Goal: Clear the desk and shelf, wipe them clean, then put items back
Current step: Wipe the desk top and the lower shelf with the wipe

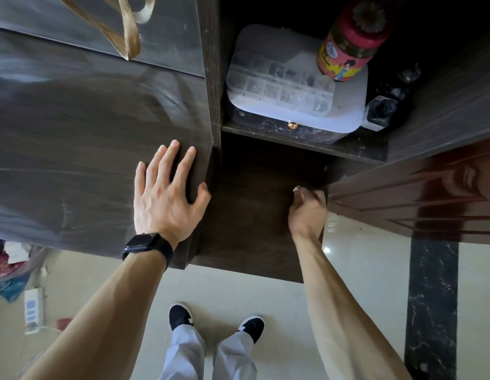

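**Risk note: upper shelf still loaded, desk streaked**

The left hand [167,198] is laid flat with fingers spread on the desk [73,133], near its right edge. The right hand [308,212] is seen with fingers curled at the right end of the lower shelf [252,215]; whether anything is held cannot be told.

Risk, as judged: the jar [348,45] and the clear organiser [279,83] are both carried on the lid of the white box [345,105]. If the box were dragged out as one load, the jar could be toppled and the organiser spilled. The ink bottle [380,111] just beside the box could be knocked.

The desk is of dark wood grain, marked with pale streaks and haze, so wiping is judged unfinished. The lower shelf is dark and bare where visible, and is set lower than the desk top, at its right.
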Tool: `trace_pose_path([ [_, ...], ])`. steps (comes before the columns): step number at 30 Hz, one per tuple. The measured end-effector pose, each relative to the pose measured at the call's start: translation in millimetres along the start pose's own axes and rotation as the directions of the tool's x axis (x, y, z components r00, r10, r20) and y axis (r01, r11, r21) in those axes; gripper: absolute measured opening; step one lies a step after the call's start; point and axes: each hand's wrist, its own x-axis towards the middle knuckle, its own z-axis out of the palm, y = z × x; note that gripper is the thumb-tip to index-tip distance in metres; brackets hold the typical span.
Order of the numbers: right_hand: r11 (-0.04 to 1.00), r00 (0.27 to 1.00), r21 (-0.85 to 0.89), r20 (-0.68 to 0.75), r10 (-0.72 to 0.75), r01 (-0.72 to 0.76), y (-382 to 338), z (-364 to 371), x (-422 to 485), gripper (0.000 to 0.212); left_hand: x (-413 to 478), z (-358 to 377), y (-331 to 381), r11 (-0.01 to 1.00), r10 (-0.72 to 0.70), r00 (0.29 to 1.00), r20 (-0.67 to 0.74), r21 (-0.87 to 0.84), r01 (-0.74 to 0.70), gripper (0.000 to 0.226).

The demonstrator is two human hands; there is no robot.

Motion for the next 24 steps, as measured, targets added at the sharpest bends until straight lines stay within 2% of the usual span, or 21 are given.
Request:
trace_pose_path([
  [4,0.992,0.975,0.082,-0.194,0.112,-0.097,21,-12,-5,0.015,1,0,0,1.0,-0.002,1.0,-0.004,-0.005,0.002,0.066],
  [6,0.982,0.961,0.093,-0.212,0.179,-0.163,32,-15,3,0.016,1,0,0,1.0,0.001,1.0,-0.009,-0.007,-0.001,0.066],
  [11,0.994,0.991,-0.034,-0.083,0.103,-0.106,29,-10,7,0.023,0,-1,-1,1.0,-0.001,1.0,-0.004,-0.009,0.001,0.066],
  [14,0.995,0.996,-0.065,0.065,-0.068,0.073,32,-19,-15,0.027,0,-1,0,1.0,0.008,1.0,0.001,-0.014,-0.008,0.066],
  [16,0.98,0.962,-0.027,0.196,-0.188,0.197,33,-27,-33,0.023,0,-1,0,1.0,0.003,1.0,0.002,-0.01,-0.003,0.066],
  [17,0.978,0.953,-0.008,0.227,-0.2,0.207,34,-30,-37,0.022,0,-1,0,1.0,0.0,1.0,-0.001,-0.008,0.0,0.066],
  [18,0.984,0.963,0.019,0.206,-0.175,0.175,34,-33,-36,0.022,0,-1,-1,1.0,0.0,1.0,-0.005,-0.008,0.0,0.066],
  [20,0.996,0.996,0.059,0.067,-0.064,0.06,39,-31,-20,0.023,-1,0,-1,1.0,0.001,1.0,-0.013,-0.008,-0.001,0.066],
  [22,0.999,0.998,0.031,-0.058,0.026,-0.024,41,-24,1,0.027,-1,0,-1,1.0,0.004,1.0,-0.012,-0.005,-0.004,0.066],
  [24,0.998,0.996,-0.041,-0.074,-0.041,0.038,41,-14,5,0.034,-1,1,-2,1.0,0.007,1.0,-0.015,-0.006,-0.007,0.065],
])
